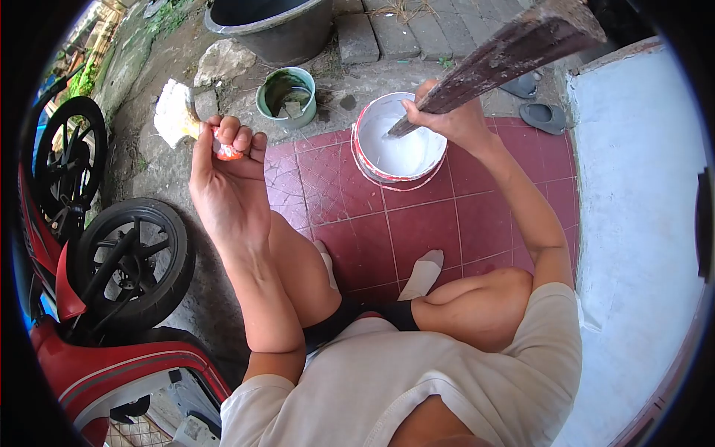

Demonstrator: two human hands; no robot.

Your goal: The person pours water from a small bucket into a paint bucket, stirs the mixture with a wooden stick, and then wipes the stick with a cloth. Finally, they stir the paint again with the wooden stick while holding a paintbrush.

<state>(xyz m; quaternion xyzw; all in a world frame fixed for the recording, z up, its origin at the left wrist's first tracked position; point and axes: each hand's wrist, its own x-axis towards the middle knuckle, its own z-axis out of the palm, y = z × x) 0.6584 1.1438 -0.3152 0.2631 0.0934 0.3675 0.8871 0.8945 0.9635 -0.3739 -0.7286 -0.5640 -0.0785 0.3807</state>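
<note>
My left hand (229,160) is closed around the orange-red handle of a paintbrush (177,115), its bristles thick with white paint and pointing up and left. In my right hand (462,119) is a long, worn wooden stick (514,56), gripped near its lower part. The stick slants down into a white paint bucket (363,153), and its lower end meets the white paint (402,153) inside. The bucket stands on red floor tiles, with its wire handle hanging at the front. Between the brush and the bucket is a small green pail (261,103) with murky contents.
A large black tub (290,41) stands at the back by grey paving blocks (395,37). On the left is a red motorcycle (59,365) with black wheels. Grey clogs (544,118) lie beside a pale blue wall (633,223) on the right. A rock (223,61) sits near the tub.
</note>
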